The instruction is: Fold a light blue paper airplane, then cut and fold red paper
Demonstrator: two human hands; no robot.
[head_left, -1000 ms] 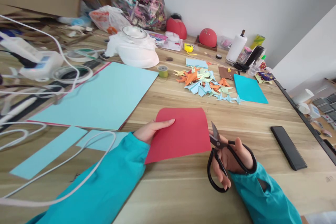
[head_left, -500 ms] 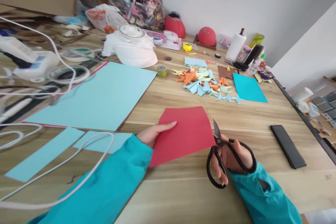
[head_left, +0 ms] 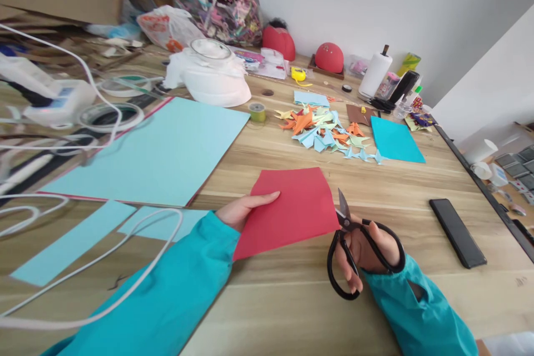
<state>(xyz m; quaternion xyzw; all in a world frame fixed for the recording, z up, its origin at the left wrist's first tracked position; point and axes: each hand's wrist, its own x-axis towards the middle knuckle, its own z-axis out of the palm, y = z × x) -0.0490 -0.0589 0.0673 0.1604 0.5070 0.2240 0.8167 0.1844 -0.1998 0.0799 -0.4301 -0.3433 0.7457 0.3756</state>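
My left hand (head_left: 245, 210) grips the left edge of a red paper sheet (head_left: 292, 208), thumb on top, and holds it just above the wooden table (head_left: 292, 306). My right hand (head_left: 365, 253) is closed through the loops of black scissors (head_left: 348, 245). The scissor blades point up and away and meet the sheet's right edge. Both arms wear teal sleeves.
A large light-blue sheet (head_left: 154, 156) and light-blue strips (head_left: 70, 242) lie to the left under white cables (head_left: 104, 295). A pile of folded paper shapes (head_left: 325, 133) and a teal sheet (head_left: 396, 140) sit beyond. A black phone (head_left: 458, 232) lies at the right.
The red sheet has turned slightly and shifted toward the scissors. The scissor blades now touch its right edge. Both hands stay in nearly the same place.
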